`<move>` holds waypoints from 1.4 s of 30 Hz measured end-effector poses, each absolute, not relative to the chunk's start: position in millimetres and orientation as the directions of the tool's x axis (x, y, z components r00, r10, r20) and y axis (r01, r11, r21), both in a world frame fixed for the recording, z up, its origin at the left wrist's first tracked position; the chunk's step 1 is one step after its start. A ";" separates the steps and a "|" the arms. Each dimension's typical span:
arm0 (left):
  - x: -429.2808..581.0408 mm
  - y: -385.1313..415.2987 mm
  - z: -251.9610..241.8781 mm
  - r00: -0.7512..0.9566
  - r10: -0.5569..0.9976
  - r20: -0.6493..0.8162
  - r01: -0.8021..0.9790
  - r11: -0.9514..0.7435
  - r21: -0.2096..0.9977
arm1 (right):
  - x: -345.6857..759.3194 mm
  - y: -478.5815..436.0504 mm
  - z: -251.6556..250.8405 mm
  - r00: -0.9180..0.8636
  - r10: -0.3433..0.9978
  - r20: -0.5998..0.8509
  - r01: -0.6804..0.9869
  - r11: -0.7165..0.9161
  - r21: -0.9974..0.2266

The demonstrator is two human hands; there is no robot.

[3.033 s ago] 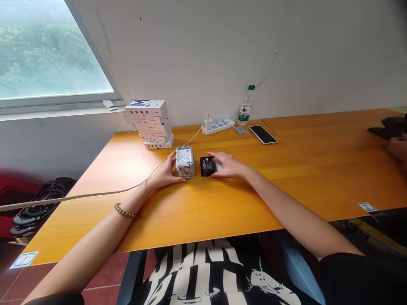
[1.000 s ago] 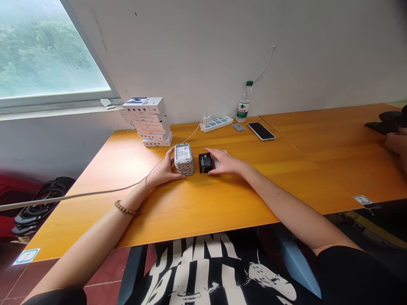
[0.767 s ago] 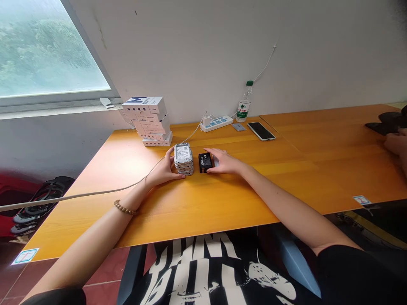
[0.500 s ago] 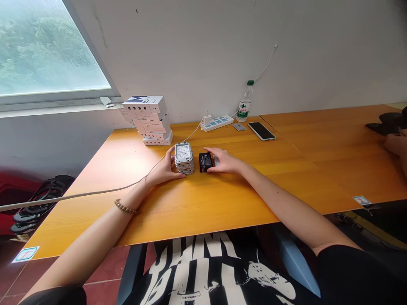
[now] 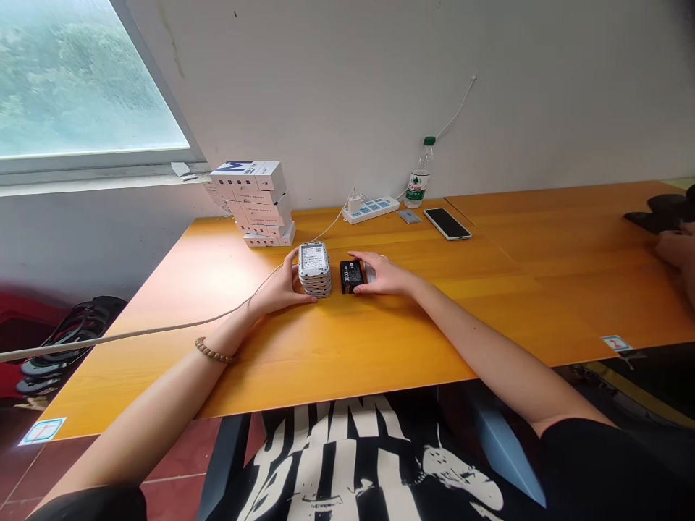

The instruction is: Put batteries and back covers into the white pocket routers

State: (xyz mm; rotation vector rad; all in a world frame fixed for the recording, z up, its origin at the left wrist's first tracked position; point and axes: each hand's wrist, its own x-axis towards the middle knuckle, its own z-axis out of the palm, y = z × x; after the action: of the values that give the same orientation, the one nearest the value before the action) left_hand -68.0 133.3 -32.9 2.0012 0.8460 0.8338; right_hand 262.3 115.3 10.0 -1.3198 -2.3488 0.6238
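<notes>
Well: one tabletop lot, two hands in contact. Left hand [image 5: 276, 288]: curled around the left side of a stack of white rounded devices [image 5: 314, 269], thumb low at the near edge, fingers high at the far edge; how hard the clamp, impossible to tell. Stack: upright, flat on the orange wooden tabletop [image 5: 163, 354], printed label face up. Right hand [image 5: 383, 275]: fingers spread and apart, lying over a pale white piece [image 5: 370, 273], mostly hidden, with fingertips reaching a black battery pack [image 5: 352, 276] marked 3000. Pack: flat on the tabletop, just beside the stack.

Step in hand, by judgement: steadying of both items on the tabletop, neither lifted. Next move, by judgement: a firm, even closing of the fingers on the stack, with care against its layers sliding apart.

Against the wall: stacked white boxes [image 5: 260, 206], a power strip [image 5: 370, 210], a water bottle [image 5: 417, 174], a phone [image 5: 446, 223]. At far right: a co-worker's hand [image 5: 673, 250].
</notes>
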 end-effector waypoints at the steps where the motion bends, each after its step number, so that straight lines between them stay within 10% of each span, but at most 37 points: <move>1: -68.0 133.3 -33.0 0.561 0.788 0.254 0.268 -0.463 0.845 | 262.2 115.4 10.1 -0.487 0.868 0.099 0.701 0.456 -0.549; 42: -65.2 129.1 -24.8 0.559 0.793 0.241 0.330 -0.480 0.813 | 249.7 117.5 4.8 -0.511 0.849 0.131 0.713 0.504 -0.487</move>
State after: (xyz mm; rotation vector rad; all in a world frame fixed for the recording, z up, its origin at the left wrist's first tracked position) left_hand -65.2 129.1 -24.8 2.0560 0.8990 0.8019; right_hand 249.7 117.5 4.8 -1.3015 -2.3976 0.5347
